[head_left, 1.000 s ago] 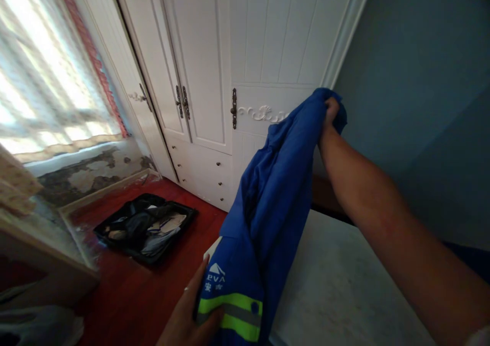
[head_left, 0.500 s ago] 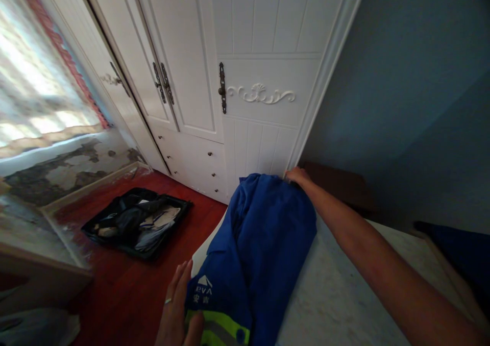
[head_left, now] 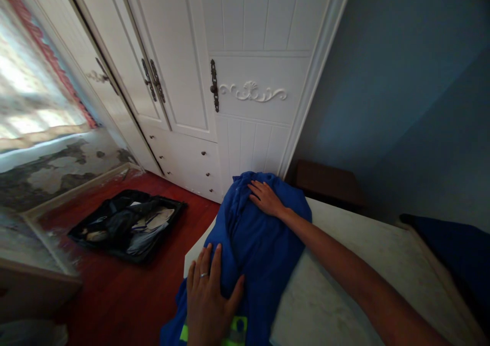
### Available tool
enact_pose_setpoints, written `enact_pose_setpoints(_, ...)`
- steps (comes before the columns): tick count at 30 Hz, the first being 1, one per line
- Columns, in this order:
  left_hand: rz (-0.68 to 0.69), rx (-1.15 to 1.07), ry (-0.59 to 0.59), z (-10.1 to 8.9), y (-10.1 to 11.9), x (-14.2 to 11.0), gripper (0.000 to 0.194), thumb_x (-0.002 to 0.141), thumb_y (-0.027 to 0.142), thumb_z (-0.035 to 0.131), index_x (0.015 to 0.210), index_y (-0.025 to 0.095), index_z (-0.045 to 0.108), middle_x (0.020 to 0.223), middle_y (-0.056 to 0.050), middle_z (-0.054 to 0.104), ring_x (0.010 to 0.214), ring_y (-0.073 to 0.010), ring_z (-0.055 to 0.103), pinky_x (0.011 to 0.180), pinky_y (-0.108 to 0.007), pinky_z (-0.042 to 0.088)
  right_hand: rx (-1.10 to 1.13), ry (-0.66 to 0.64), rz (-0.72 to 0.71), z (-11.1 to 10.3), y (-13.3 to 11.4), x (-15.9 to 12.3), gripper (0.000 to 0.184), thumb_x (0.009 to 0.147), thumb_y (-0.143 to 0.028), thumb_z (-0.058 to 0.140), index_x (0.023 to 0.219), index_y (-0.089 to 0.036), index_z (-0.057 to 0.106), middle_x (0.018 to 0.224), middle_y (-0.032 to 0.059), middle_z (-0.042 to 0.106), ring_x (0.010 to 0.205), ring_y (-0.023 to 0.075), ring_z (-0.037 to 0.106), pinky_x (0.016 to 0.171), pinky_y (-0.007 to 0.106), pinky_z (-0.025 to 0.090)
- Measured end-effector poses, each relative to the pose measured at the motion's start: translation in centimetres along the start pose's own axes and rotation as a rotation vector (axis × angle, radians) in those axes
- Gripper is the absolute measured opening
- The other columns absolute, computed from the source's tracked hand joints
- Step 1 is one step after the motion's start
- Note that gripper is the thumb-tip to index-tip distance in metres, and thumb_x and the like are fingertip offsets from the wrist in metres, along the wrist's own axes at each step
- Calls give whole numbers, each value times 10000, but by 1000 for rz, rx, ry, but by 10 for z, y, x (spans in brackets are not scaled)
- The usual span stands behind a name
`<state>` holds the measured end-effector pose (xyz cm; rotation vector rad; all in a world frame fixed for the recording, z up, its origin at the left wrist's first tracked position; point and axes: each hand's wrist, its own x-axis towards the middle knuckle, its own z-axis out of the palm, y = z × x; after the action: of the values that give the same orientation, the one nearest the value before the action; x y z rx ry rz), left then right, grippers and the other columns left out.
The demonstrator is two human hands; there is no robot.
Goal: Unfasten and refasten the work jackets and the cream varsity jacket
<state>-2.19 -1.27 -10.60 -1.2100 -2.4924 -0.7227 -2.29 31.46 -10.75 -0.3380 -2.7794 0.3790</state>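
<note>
A blue work jacket (head_left: 264,254) with a yellow-green and grey reflective band lies lengthwise on a pale marbled tabletop (head_left: 337,290). Its near part drapes past the table's left side. On the far part of the cloth, my right hand (head_left: 265,198) rests flat with its fingers stretched out. My left hand (head_left: 212,290), a ring on one finger, lies spread on the nearer part and covers the printed lettering and some of the band. Neither hand grips the fabric.
An opened black suitcase (head_left: 126,226) with clothes in it lies on the red floor (head_left: 118,290) to the left. A white wardrobe (head_left: 252,131) stands behind the table. A brown box-like piece (head_left: 329,182) and dark blue fabric (head_left: 451,254) are at the right.
The jacket's far end came down from the air onto the table. My right hand let go of it and moved left onto the cloth. My left hand shifted right onto the jacket, fingers spread.
</note>
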Motion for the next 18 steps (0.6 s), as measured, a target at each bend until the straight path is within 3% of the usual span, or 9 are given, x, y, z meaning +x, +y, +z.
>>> enact_pose_setpoints(3, 1, -17, 25, 1, 1, 1, 690, 875, 479, 577, 1456, 133, 443, 1481, -204, 460, 1366, -356, 429, 1158, -551, 270, -30, 16, 3, 3, 3, -3, 557, 1019, -461, 332, 1473, -167, 464, 1530, 146, 415, 1442, 273, 359, 1212, 517, 210)
enact_pose_setpoints(6, 2, 2, 40, 2, 3, 1, 671, 889, 474, 560, 1440, 105, 455, 1463, -220, 471, 1362, -356, 432, 1158, -550, 273, -85, 9, 22, -3, -3, -4, 552, 1023, -418, 335, 1470, -119, 461, 1529, 175, 405, 1443, 291, 355, 1211, 515, 214)
enact_pose_setpoints(10, 12, 12, 55, 0, 4, 1, 664, 898, 488, 541, 1422, 87, 467, 1445, -233, 483, 1352, -366, 442, 1140, -550, 301, -90, -24, 51, -18, -11, -27, 565, 1011, -394, 374, 1470, -72, 448, 1537, 200, 376, 1450, 305, 338, 1207, 489, 250)
enact_pose_setpoints(14, 15, -5, 68, 1, 3, 1, 673, 908, 527, 499, 1413, 84, 465, 1442, -235, 486, 1352, -367, 442, 1125, -549, 320, 27, -143, 22, -52, -6, -85, 622, 986, -466, 428, 1496, -110, 416, 1553, 176, 352, 1449, 290, 343, 1200, 470, 289)
enact_pose_setpoints(18, 5, -22, 81, 5, 2, 2, 744, 886, 617, 446, 1401, 81, 479, 1432, -238, 492, 1341, -372, 455, 1131, -533, 318, 52, -252, 57, -110, 6, -174, 735, 952, -556, 465, 1527, -112, 352, 1562, 166, 345, 1455, 283, 334, 1209, 473, 272)
